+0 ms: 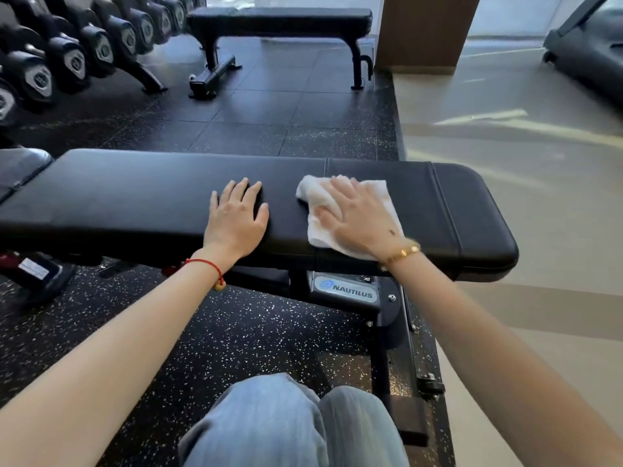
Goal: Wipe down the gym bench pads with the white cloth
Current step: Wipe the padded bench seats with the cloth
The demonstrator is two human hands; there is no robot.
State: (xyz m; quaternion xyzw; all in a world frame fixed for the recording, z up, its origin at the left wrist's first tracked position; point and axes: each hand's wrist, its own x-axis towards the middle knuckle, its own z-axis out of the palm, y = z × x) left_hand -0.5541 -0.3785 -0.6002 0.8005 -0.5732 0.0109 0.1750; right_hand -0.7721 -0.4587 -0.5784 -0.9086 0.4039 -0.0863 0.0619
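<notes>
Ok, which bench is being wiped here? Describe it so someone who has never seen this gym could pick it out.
Start from the dumbbell rack at far left; two black benches stand on the rubber floor beside it. It is the near bench, running across the middle of the view. Unlike the far bench, it carries a Nautilus label on its frame, and the right hand presses a white cloth on its pad.

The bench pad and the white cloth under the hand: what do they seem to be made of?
Bench pad: probably vinyl or faux leather over padding; smooth black surface with a soft sheen, stitched seams and rounded edges. White cloth: looks like soft woven fabric or thick paper towel; matte, crumpled, with a faint texture, so either is possible. The right hand presses it flat.
</notes>
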